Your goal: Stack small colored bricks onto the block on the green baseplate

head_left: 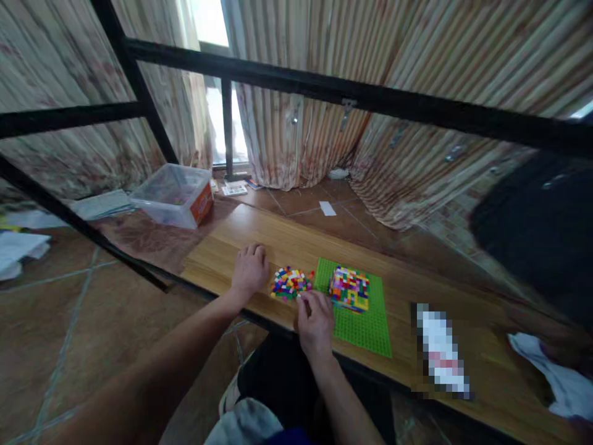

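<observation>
Beside two hands (pixel 250 272) (pixel 316 320) — one brick pile (pixel 290 282).

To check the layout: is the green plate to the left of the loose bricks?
No, the green plate lies right of the loose bricks.

A loose heap of multicoloured bricks (pixel 290 283) is lying mid-frame, just left of a green baseplate (pixel 365 324) carrying a flat multicoloured block (pixel 349 288).

- The single bricks in the loose pile (pixel 290 283) are too small to tell apart.
- At four o'clock, a pixelated patch (pixel 441 352) hides something on the table.
- The white cloth (pixel 556 374) is cut off at the right edge.
</observation>
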{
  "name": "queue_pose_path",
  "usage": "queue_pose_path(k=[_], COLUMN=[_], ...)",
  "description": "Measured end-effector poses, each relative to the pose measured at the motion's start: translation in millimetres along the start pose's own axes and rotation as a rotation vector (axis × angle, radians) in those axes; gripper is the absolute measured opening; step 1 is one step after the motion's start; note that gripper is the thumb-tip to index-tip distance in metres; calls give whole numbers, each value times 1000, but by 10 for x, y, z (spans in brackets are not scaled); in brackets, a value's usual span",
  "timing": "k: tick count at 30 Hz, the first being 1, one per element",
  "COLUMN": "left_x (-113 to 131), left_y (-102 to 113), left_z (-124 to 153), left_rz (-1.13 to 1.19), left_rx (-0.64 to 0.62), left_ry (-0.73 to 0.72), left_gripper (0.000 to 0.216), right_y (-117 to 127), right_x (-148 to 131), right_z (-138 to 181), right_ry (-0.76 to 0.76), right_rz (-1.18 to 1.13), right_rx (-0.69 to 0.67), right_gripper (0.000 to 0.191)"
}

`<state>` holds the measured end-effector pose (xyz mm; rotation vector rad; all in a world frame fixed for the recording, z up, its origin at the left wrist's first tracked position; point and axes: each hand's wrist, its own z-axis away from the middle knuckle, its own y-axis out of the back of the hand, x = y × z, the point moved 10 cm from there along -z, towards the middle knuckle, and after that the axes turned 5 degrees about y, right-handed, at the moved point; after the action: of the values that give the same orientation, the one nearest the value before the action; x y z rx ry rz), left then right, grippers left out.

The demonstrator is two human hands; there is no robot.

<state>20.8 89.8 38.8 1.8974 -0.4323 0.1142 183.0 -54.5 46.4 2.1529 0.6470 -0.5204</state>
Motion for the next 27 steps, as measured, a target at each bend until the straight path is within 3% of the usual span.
queue_pose_path(k=[5, 10, 15, 18, 21, 27], left_x=[-5, -1, -3, -1, 0, -20], left_y=[12, 22, 24, 36, 42, 45], left_z=[18, 16, 4, 0, -5, -18], left_rz=[6, -9, -3, 2, 0, 13], left_rx=[3, 5, 2, 1, 1, 25], left_ry=[2, 0, 0, -1, -7, -8], left_gripper=[21, 22, 23, 23, 23, 24], right_y=[114, 513, 1082, 1299, 1308, 1144], right_x=[-14, 74, 585, 907, 1069, 1106], right_z=[37, 65, 69, 16, -82, -151], right_ry=[-42, -171, -418, -528, -538, -486], right_rz=[-101, -163, -74, 10, 12, -24], right_rx=[18, 76, 198, 217, 173, 136], right_gripper=[18, 19, 31, 37, 38, 34])
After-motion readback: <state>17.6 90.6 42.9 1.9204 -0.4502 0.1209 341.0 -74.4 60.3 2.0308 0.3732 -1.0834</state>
